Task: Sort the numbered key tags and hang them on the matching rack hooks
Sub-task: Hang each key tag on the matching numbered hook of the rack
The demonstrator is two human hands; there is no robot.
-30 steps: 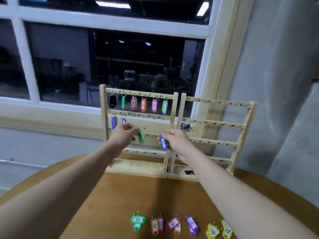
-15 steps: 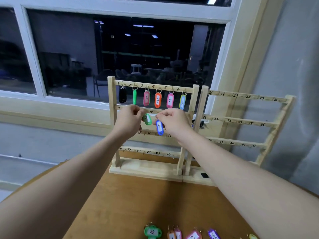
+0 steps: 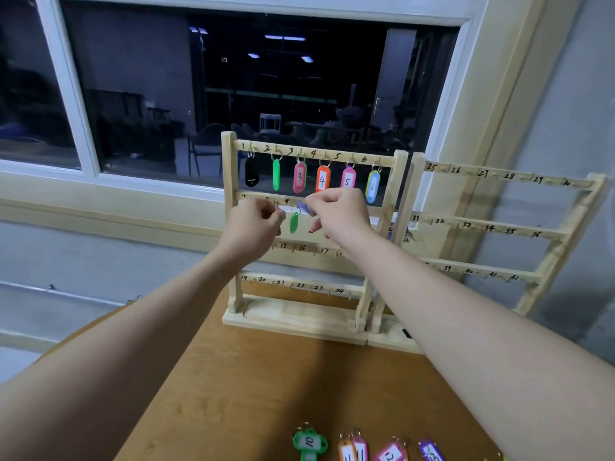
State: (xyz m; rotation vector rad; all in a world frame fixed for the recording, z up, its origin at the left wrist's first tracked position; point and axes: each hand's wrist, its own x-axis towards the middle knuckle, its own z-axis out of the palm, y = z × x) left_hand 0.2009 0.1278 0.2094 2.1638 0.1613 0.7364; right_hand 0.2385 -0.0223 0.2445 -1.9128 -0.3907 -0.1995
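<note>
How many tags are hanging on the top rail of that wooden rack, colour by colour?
Black tag: 1
Green tag: 1
Pink tags: 2
Orange tag: 1
Blue-and-yellow tag: 1
Total on the top rail: 6

So there's this big window (image 3: 233, 94) taking up most of the background, white frame, and it's pitch dark outside so the glass is reflecting ceiling lights (image 3: 284, 37) plus what's looking like chairs and furniture. A cream-coloured sill (image 3: 109, 197) is running along under it, with a matching wide trim (image 3: 492, 94) going up the right side. Grey wall (image 3: 585, 128) is sitting off to the right. Down below, a brown wooden counter (image 3: 266, 387) with a rounded edge is carrying everything.
</note>
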